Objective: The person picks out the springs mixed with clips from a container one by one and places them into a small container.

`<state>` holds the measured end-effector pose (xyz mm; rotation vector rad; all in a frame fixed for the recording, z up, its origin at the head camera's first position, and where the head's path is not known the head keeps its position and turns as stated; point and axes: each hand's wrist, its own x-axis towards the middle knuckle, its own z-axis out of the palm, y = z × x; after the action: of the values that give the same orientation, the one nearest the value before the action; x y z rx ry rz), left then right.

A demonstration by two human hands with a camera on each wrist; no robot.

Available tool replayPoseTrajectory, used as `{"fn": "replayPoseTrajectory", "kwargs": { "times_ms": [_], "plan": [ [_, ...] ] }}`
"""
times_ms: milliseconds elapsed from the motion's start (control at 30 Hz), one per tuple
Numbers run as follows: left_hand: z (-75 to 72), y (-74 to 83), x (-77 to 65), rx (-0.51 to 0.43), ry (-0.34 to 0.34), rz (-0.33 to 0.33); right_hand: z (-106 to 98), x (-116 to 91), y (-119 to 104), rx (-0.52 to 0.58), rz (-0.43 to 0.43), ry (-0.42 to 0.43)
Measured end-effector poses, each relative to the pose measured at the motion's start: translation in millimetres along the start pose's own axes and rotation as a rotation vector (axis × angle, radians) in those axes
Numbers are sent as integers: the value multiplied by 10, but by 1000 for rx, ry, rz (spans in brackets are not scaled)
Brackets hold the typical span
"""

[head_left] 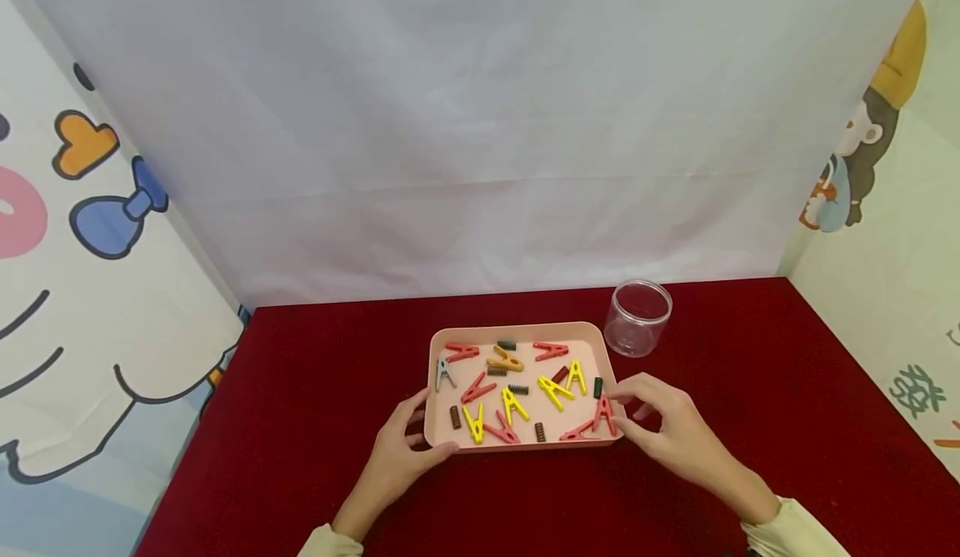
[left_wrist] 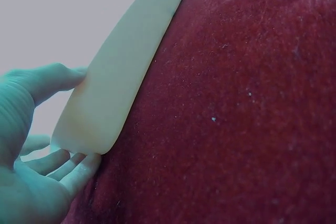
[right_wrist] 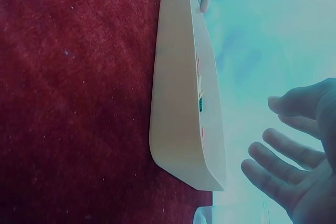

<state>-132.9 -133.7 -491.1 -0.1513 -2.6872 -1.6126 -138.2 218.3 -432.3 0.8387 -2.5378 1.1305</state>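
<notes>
A shallow pale pink tray (head_left: 525,445) holds several small plastic clips, red, yellow, orange and grey, mixed with several dark coil springs. My left hand (head_left: 401,449) grips the tray's near left corner, its thumb at the front rim and the other fingers against the left end, as the left wrist view also shows. Over the right end hovers my right hand (head_left: 667,424), with fingers spread and nothing between them. Closest to its fingertips in the head view are a red clip (head_left: 604,413) and a small black spring (head_left: 597,387).
A clear round jar (head_left: 637,320) without a lid stands behind the tray's right corner. Dark red cloth (head_left: 315,373) covers the table. A white curtain (head_left: 480,123) hangs along the back edge, and printed sheets (head_left: 900,307) flank both sides.
</notes>
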Motion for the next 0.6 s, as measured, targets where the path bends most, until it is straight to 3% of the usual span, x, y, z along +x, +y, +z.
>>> {"fn": "replayPoseTrajectory", "kwargs": {
  "times_ms": [67,300,600],
  "plan": [
    [0,-8,-2,6,-1,10,30,12,10,9,-7,-11],
    [-9,12,13,-29,-12,-61,118,53,39,27,-26,-15],
    [-17,0,9,-40,-17,-50,222,116,29,38,-77,-17]
  ]
}}
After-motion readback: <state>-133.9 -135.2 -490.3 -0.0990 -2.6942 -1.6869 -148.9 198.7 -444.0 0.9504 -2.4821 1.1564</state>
